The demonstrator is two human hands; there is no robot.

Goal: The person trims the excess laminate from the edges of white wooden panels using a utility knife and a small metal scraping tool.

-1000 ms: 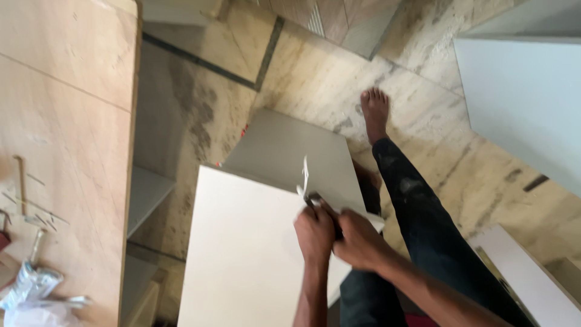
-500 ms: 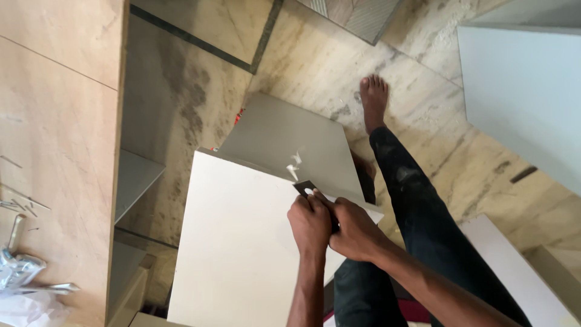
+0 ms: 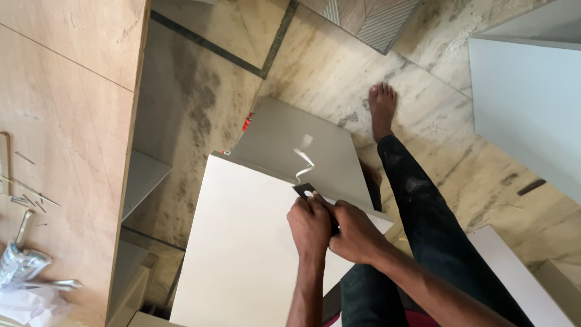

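Both hands are working at the far edge of a white panel [image 3: 242, 242]. The left hand [image 3: 310, 227] and the right hand [image 3: 354, 233] are pressing together, and their fingers [image 3: 305, 203] are clamping on a small dark scraper [image 3: 304, 191] that is sitting just beyond the fingertips, on the panel edge. A thin white strip [image 3: 302, 158] is curling up and away from the scraper, just past the fingers. A grey panel [image 3: 302, 139] is lying beyond the fingers, under and behind the white one. The person's leg [image 3: 423, 212] is standing to the right of the hands, with the bare foot [image 3: 382, 109] on the marble floor [image 3: 363, 66] well beyond them.

To the left of the fingers, well apart, a wooden counter [image 3: 66, 97] is carrying loose nails [image 3: 27, 197] and a crumpled bag [image 3: 24, 284].

Judged from the grip, the step is trimming the edge, and doing it well is calling for:
- keeping the scraper flat against the edge, so that it is not digging into the white face;
- keeping both hands close behind the blade for steady pressure;
- drawing the blade so that the strip is coming off in one unbroken curl;
- keeping the fingertips behind the cutting edge.
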